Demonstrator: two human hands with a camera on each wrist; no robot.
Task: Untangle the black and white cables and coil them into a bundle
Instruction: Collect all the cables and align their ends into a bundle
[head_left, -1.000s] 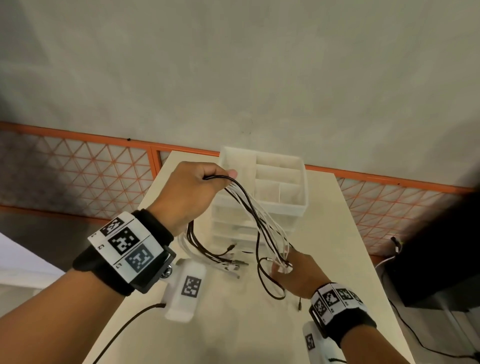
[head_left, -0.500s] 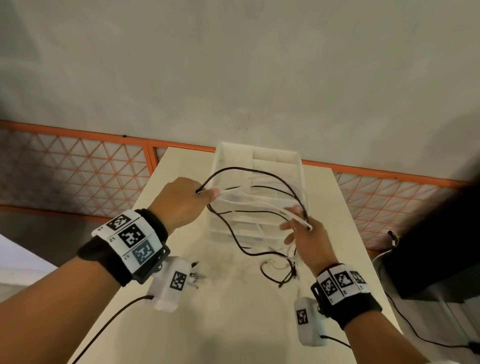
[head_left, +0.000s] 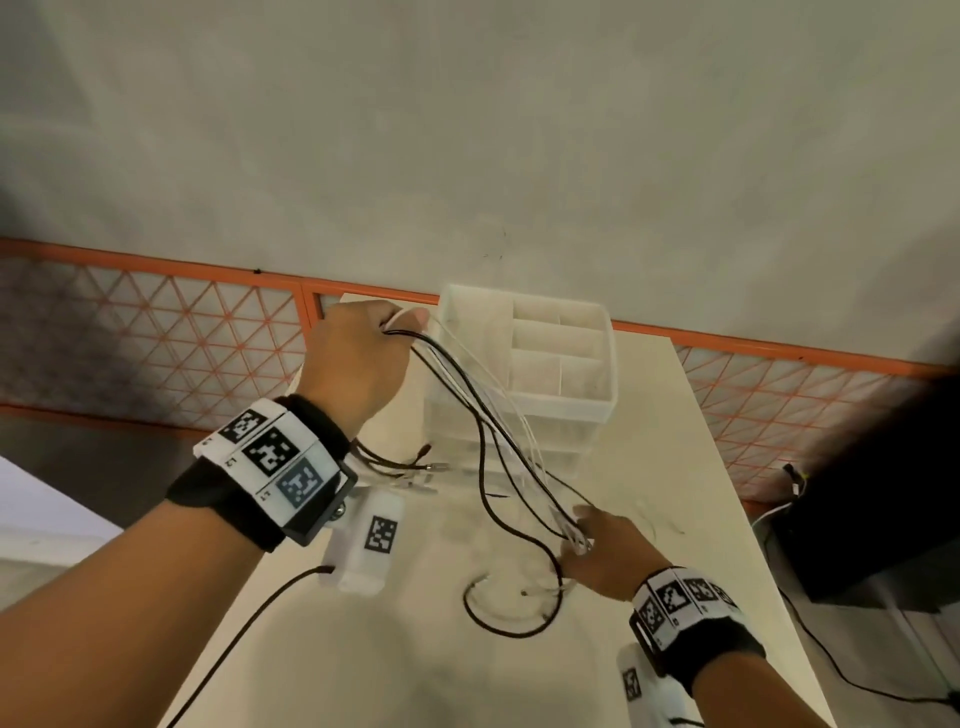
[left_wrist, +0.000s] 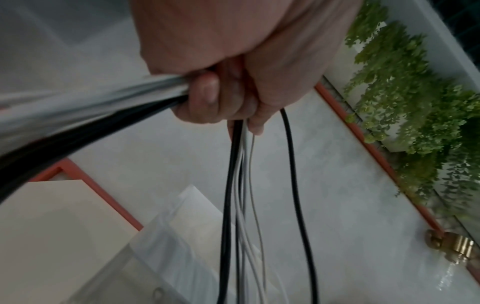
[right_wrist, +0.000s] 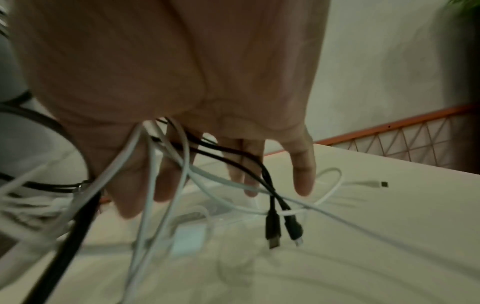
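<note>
My left hand (head_left: 358, 358) is raised beside the organizer and grips a bunch of black cables (head_left: 475, 395) and white cables (head_left: 530, 441); the left wrist view shows its fingers (left_wrist: 207, 92) curled round them. The strands slope down to my right hand (head_left: 608, 556), low over the table. In the right wrist view its fingers (right_wrist: 301, 174) are straight and spread, with the cables (right_wrist: 187, 160) threaded between them. Two black plugs (right_wrist: 272, 230) dangle below. A black loop (head_left: 498, 626) lies on the table.
A translucent white drawer organizer (head_left: 602, 410) stands at the back of the cream table (head_left: 691, 478), behind the cables. Loose plug ends (head_left: 431, 467) hang under my left wrist. An orange lattice fence (head_left: 156, 332) runs behind. A black box (head_left: 883, 493) sits off the right edge.
My right hand has dropped from beside the organizer to just above the table, pulling the strands down. My left hand has lifted a little, still holding the bunch.
</note>
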